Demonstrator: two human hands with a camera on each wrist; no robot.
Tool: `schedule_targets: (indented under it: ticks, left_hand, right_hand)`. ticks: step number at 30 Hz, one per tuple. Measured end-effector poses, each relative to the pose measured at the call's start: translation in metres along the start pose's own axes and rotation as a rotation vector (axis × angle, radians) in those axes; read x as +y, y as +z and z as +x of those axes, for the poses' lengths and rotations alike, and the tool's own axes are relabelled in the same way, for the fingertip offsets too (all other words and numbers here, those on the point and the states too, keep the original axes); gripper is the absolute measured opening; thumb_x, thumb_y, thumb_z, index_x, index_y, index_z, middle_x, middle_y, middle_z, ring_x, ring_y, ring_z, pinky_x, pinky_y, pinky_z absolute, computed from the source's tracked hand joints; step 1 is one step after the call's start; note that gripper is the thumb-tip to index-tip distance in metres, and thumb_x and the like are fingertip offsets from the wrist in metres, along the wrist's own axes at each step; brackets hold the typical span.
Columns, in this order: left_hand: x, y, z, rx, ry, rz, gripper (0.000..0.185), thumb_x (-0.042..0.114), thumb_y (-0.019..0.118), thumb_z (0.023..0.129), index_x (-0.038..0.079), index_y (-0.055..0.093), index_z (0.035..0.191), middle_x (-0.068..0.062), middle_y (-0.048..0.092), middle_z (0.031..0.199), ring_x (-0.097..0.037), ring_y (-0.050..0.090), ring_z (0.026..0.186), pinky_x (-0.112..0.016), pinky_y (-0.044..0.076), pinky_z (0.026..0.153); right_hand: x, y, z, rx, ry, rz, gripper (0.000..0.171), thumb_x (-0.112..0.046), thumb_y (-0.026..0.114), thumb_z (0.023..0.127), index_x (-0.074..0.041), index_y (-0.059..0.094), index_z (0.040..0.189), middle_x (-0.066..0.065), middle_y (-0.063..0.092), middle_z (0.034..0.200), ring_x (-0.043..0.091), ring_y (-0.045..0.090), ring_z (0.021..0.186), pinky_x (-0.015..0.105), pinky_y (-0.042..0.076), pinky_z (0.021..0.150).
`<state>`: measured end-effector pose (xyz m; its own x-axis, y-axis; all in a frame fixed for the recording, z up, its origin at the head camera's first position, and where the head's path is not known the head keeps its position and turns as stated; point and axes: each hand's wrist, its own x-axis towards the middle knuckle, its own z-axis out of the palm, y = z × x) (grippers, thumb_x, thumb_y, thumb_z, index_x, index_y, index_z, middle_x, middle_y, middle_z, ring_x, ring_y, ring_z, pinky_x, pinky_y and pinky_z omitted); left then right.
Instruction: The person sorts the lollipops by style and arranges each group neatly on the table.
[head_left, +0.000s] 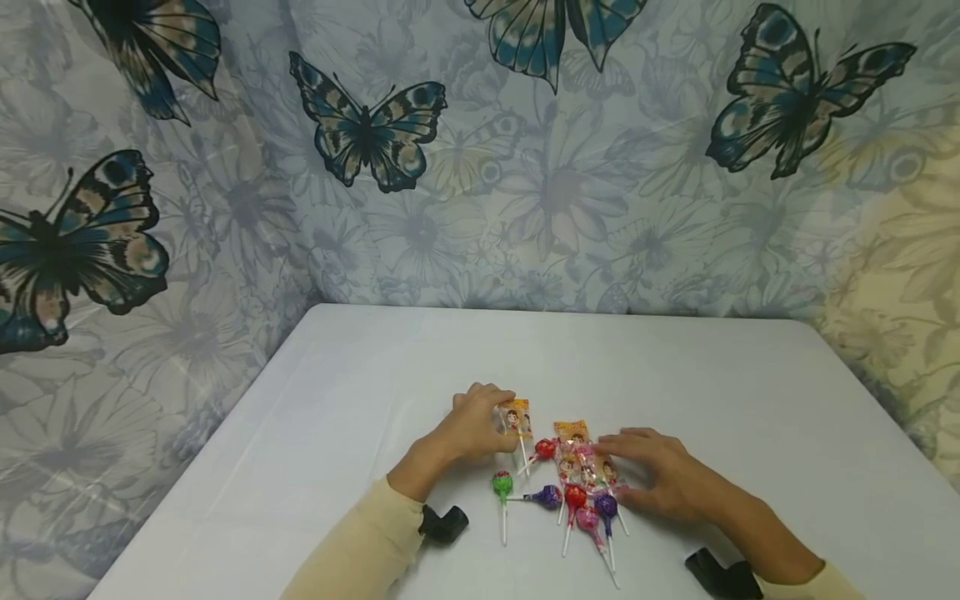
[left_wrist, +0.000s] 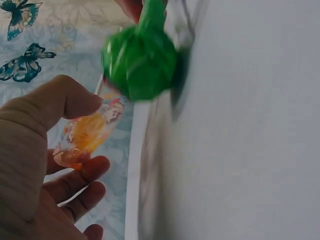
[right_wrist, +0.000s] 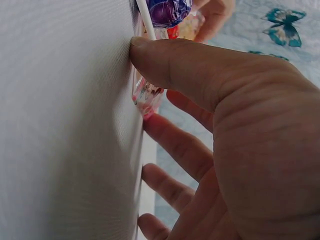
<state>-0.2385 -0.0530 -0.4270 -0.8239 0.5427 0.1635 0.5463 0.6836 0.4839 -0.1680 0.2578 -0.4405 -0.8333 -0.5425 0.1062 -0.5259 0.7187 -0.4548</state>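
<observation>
My left hand [head_left: 474, 423] pinches a flat lollipop in a clear and orange wrapper [head_left: 517, 417] between thumb and fingers; its white stick points down. In the left wrist view the wrapper [left_wrist: 90, 131] spans from thumb to fingertips. A green lollipop [head_left: 502, 483] lies just below that hand. At the right side of a pile, my right hand [head_left: 667, 475] rests with fingers spread, thumb and index touching the clear-wrapped lollipops [head_left: 587, 467]. The right wrist view shows one clear wrapper [right_wrist: 148, 97] between that thumb and index; whether they grip it is partly hidden.
Round lollipops lie around the pile: a red one [head_left: 545, 449] and a purple one [head_left: 547, 497] to the left, with another red [head_left: 575, 497], a pink [head_left: 587, 519] and a second purple [head_left: 605, 505] in front. All lie on a white table [head_left: 360, 375] against a butterfly-patterned wall [head_left: 555, 192].
</observation>
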Motion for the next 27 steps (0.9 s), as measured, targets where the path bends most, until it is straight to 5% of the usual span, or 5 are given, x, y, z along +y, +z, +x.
schedule_targets:
  ticks: [13,27]
  left_hand:
    - [-0.041,-0.008,0.035,0.003,-0.034,-0.031,0.066,0.024,0.071,0.073,0.003,0.056,0.134,-0.006,0.059,0.123,-0.026,0.049,0.116,-0.049,0.035,0.09]
    - [-0.068,-0.013,0.071,-0.037,-0.178,-0.037,0.067,0.019,0.072,0.072,0.011,0.056,0.136,-0.005,0.055,0.135,-0.026,0.047,0.122,-0.048,0.033,0.095]
  right_hand:
    - [0.002,0.004,-0.003,0.009,-0.007,0.01,0.057,-0.035,0.078,0.08,-0.024,0.06,0.133,-0.001,0.057,0.133,0.039,0.041,0.127,0.069,0.027,0.095]
    - [0.0,0.002,-0.002,-0.014,0.02,0.005,0.057,-0.037,0.076,0.081,-0.027,0.059,0.134,-0.004,0.056,0.134,0.037,0.039,0.129,0.069,0.026,0.097]
